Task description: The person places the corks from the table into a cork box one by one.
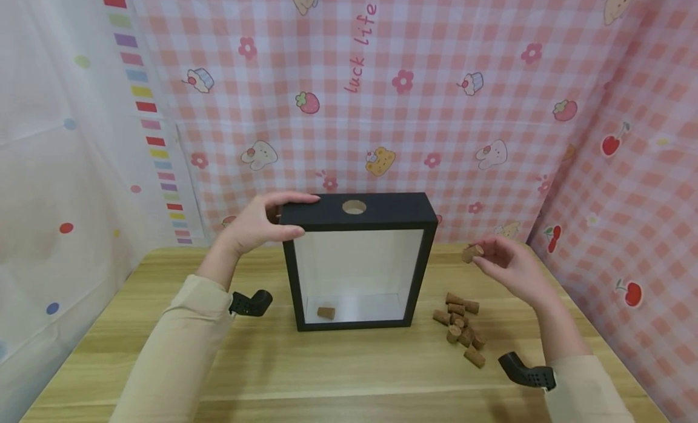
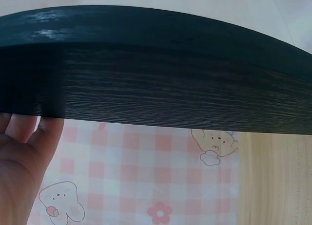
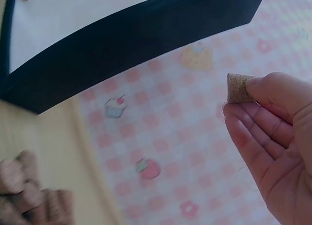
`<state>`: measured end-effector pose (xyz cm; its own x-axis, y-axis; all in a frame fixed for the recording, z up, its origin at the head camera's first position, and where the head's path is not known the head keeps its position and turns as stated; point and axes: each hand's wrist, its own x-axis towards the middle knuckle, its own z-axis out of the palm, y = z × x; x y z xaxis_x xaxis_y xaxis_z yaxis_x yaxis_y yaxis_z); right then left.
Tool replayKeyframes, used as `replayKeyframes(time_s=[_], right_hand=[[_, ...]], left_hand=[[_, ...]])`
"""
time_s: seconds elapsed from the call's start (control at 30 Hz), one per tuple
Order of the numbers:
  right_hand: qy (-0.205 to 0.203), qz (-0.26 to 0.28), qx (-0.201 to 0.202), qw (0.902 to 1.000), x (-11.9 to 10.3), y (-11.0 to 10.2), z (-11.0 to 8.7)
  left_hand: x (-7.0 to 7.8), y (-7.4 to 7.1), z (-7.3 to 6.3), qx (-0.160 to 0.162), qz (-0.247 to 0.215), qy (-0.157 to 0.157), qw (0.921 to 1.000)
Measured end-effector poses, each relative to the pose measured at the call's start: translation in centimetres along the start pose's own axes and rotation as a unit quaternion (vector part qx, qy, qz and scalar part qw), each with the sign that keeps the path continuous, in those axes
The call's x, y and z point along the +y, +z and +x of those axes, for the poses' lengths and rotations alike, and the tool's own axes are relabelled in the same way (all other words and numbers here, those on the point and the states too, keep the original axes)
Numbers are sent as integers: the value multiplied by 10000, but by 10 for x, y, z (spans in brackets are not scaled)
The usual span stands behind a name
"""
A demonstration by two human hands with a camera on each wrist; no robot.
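A black box frame [image 1: 428, 253] with a clear front and white back stands upright on the table, a round hole [image 1: 354, 207] in its top. My left hand [image 1: 256, 224] grips its top left corner, thumb in front and fingers over the top. In the left wrist view, fingertips lie along the edge of the dark side panel [image 2: 161, 84]. One cork [image 1: 326, 313] lies inside the frame at the bottom left. To the right of the frame, my right hand [image 1: 509, 268] pinches another cork [image 3: 239, 88] between thumb and fingers, raised above the table.
A loose pile of corks [image 1: 457, 320] lies on the wooden table [image 1: 349, 380] to the right of the frame. Pink checked cloth [image 1: 349, 126] hangs behind and on the right, with a white dotted sheet [image 1: 60, 186] on the left.
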<state>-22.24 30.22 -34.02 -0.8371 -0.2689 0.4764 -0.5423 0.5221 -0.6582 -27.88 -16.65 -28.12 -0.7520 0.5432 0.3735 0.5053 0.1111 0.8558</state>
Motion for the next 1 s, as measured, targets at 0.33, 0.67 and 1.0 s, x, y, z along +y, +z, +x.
replayKeyframes(time_s=[0.33, 0.67, 1.0], right_hand=[[-167, -243, 30, 9996, -36, -15, 35], [-364, 80, -9, 9993, -67, -17, 62], [-563, 170, -284, 9979, -106, 0, 86]], left_hand=[[1, -2, -1, -10, -39, -16, 10000], [-1, -2, 0, -33, -37, 43, 10000], [-3, -2, 2, -8, 93, 38, 9999]])
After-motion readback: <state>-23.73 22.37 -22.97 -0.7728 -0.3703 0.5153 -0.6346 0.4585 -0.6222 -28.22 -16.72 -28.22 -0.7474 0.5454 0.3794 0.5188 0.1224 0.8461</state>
